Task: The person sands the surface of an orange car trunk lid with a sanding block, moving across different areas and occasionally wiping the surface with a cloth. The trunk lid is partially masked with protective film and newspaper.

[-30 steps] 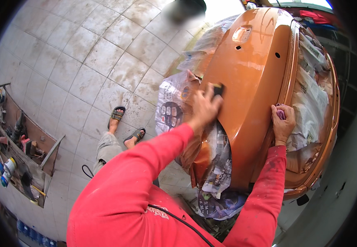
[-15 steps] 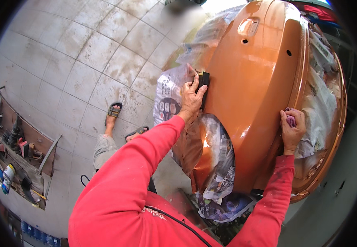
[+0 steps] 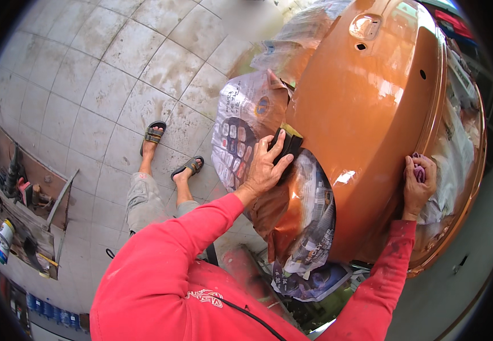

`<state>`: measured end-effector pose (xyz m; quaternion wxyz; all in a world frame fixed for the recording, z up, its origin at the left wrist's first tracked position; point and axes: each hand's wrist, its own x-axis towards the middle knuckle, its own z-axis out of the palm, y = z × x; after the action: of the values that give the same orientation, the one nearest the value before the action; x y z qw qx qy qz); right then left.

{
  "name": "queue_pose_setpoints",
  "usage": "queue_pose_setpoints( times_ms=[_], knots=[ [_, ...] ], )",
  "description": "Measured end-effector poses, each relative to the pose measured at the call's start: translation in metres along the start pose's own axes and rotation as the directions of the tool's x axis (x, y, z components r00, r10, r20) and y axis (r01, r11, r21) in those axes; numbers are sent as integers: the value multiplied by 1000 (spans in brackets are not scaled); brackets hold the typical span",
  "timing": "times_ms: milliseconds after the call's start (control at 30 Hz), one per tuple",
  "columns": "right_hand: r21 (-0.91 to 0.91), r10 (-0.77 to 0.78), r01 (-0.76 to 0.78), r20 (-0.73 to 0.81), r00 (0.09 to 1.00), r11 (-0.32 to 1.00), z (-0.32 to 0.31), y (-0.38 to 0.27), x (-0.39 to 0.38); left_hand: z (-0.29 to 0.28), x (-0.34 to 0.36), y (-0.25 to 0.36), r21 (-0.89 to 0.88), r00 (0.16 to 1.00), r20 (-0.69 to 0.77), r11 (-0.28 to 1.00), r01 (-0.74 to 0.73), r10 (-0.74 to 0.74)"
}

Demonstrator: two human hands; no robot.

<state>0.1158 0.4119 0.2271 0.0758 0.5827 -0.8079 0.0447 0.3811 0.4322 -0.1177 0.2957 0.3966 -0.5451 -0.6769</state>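
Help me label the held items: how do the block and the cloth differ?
Colour: the block is black and yellow, while the cloth is purple.
Shape: the block has straight edges, while the cloth is crumpled.
Place: the block is in the left hand, by the orange panel's left edge; the cloth is in the right hand, toward its right side.
Shared: both are partly hidden by the hands.

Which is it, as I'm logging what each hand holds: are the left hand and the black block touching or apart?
Touching. The head view shows the left hand gripping the black block, its fingers laid against the block.
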Motion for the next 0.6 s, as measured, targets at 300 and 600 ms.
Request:
queue_pose_setpoints(
  times_ms=[300, 600],
  knots=[
    [-48, -40, 40, -5, 999, 998, 1, -3, 5, 0, 29, -22, 52, 981, -101, 985, -163, 168],
    [-52, -27, 27, 2, 1000, 998, 2, 0, 6, -13, 60, -24, 90, 991, -75, 990, -106, 113]
  ],
)
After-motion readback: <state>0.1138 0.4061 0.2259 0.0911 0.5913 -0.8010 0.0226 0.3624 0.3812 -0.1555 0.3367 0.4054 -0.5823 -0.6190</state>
